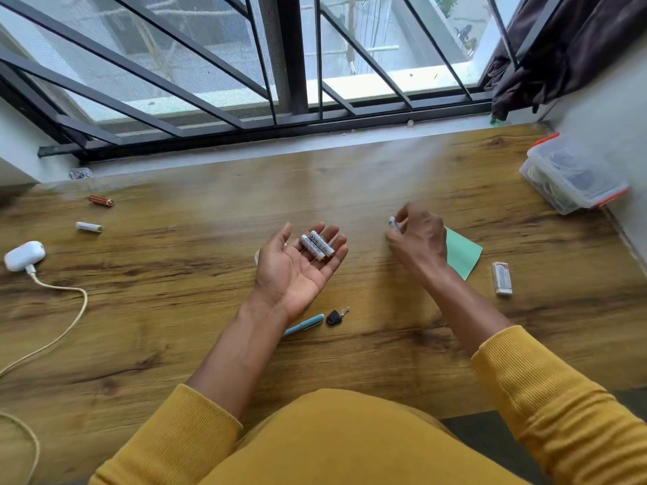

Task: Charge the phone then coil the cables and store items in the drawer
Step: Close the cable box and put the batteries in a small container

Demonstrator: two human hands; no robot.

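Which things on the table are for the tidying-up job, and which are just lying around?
For the job: batteries in left hand, battery pinched by right hand, loose batteries, charging cable, white case.
Lying about: pen, key, green paper, plastic box.

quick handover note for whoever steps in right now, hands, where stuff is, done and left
Left hand: open, palm up, white batteries lying on it.
Right hand: pinches one more white battery.
On the wooden table: a loose white battery and a copper-coloured battery far left, white charger case with its cream cable plugged in and uncoiled.
No phone or drawer in view.
Left: gather the loose batteries, coil the cable, store everything.
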